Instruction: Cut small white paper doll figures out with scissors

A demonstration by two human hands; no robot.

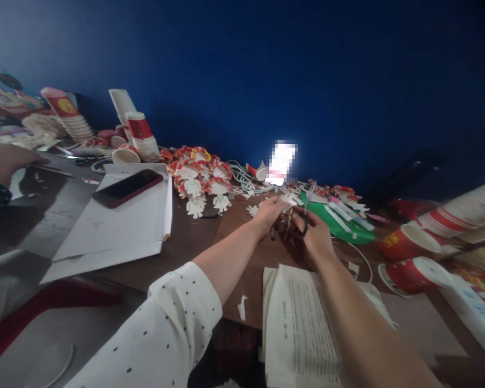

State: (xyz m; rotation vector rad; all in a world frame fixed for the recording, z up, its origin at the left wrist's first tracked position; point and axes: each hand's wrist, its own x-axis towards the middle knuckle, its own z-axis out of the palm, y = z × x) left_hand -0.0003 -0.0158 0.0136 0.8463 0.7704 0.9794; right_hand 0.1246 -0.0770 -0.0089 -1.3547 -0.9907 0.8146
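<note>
My left hand (270,212) pinches a small white paper piece (291,200) above the brown table. Close beside it on the right, my right hand (316,234) is closed around a pair of scissors (310,195), whose blades point up and away from me. The paper lies near the scissors; I cannot tell whether the blades touch it. Just left of my hands sits a pile of white paper figures with red and orange frilled tops (200,180). Behind my hands a lit phone screen (282,161) leans upright near the blue wall.
A white folder (117,237) carries a dark phone (128,188). Stacked paper cups (143,137) stand at the back left, others (412,242) at the right. A green sheet with markers (343,215) lies right of my hands, printed pages (295,328) nearer me. Another person's arm (8,161) reaches in left.
</note>
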